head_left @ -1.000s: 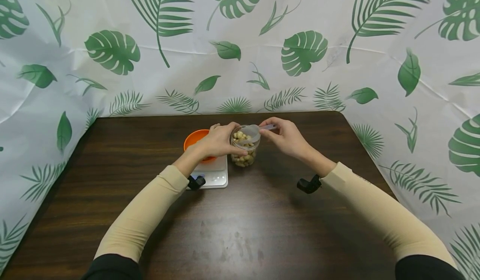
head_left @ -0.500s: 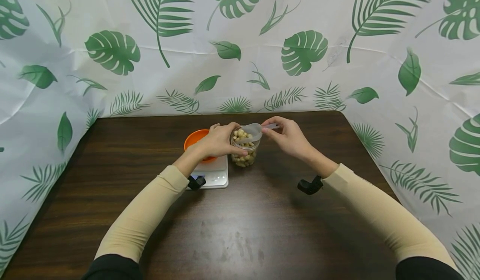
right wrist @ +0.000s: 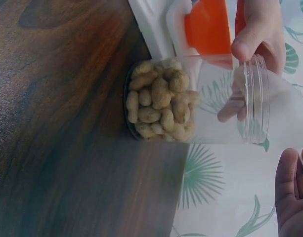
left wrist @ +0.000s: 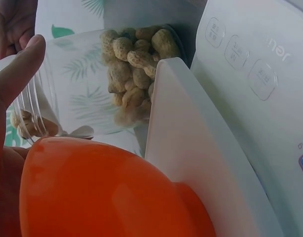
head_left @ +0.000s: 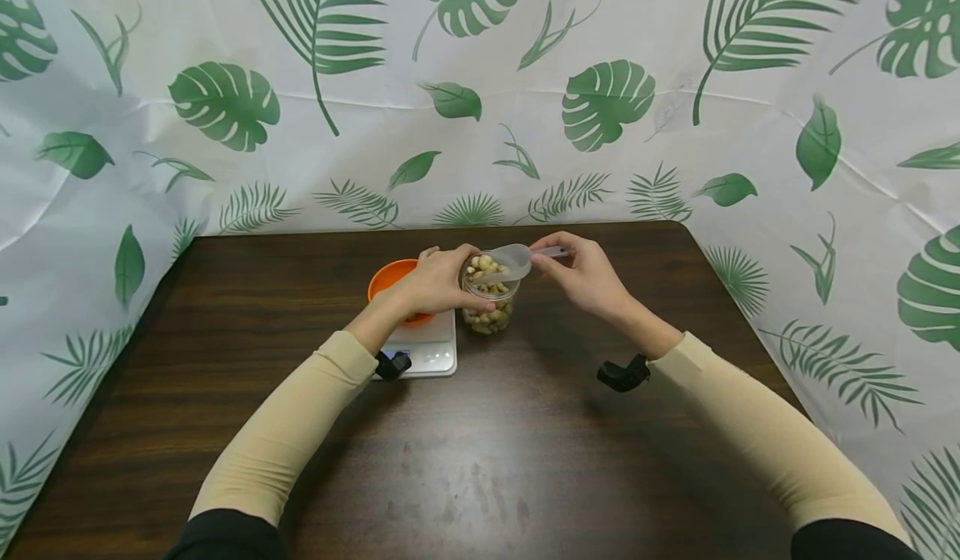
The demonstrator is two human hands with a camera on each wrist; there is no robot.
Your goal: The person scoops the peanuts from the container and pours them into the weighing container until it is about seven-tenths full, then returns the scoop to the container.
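Observation:
A clear plastic jar [head_left: 501,296], upright on the table, holds unshelled peanuts [right wrist: 161,96] in its lower part. Just below the threaded rim, my left hand [head_left: 435,281] grips the jar, thumb at the near side. My right hand [head_left: 583,272] pinches the handle of a translucent scoop [head_left: 514,258], whose bowl lies tilted at the jar's mouth. Through the neck, the left wrist view shows a few peanuts [left wrist: 32,126] high up, apart from the pile below. Part of the scoop is hidden behind the jar's rim.
An orange bowl [head_left: 390,277] sits on a white kitchen scale [head_left: 437,362] left of the jar, partly under my left forearm. The dark wooden table [head_left: 480,460] ends at a leaf-patterned backdrop [head_left: 480,168] behind.
My right hand and the scoop have shifted slightly to the right across the jar's mouth. The left hand and jar have stayed in place.

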